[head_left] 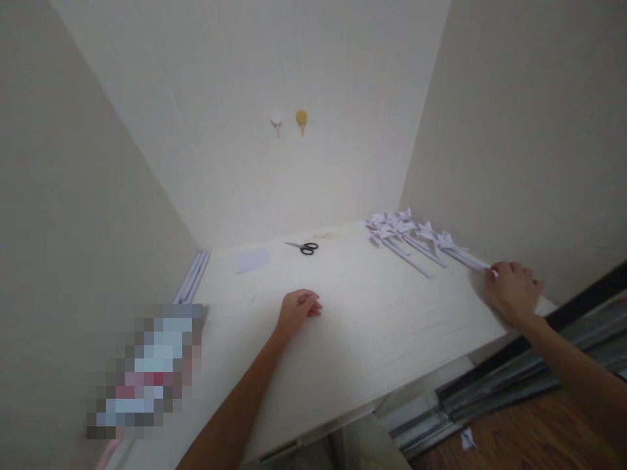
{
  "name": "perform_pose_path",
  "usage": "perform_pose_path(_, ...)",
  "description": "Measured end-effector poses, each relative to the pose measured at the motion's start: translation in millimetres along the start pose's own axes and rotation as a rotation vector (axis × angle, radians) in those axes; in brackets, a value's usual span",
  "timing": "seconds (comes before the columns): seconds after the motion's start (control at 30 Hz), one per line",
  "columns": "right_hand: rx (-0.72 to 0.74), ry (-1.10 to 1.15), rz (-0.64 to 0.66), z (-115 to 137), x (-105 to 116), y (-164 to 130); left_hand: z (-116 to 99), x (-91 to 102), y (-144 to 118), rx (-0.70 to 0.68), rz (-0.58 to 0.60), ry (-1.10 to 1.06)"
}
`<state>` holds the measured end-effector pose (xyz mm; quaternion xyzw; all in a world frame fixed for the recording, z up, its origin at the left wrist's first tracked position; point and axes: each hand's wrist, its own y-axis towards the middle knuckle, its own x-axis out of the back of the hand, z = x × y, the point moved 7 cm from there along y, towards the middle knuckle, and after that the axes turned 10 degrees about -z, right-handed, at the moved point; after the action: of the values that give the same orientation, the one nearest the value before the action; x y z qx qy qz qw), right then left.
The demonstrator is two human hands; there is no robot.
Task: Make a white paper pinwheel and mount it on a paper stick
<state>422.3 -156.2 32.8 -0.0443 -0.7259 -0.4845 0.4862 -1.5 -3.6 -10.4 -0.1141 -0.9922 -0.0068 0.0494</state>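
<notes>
Hands are both down on the pale wooden tabletop (372,326). Right hand (512,290) sits at the right edge, fingers curled around the near end of a rolled white paper stick (473,260) that belongs to the outermost white folded paper pinwheel (443,240). More of those pinwheels (392,228) lie in a row just beside it. Left hand (298,308) rests mid-table, loosely curled, holding nothing. Black-handled scissors (304,247) and a small pale lilac paper square (253,260) sit further back, well apart from both hands.
</notes>
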Motion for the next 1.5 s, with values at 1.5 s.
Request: perform_pose_path(1.5,0.920,0.615,0.405,373.6,112.4,-127.2,-8.1,37.5,4.7,-0.117,-0.395,-0.072)
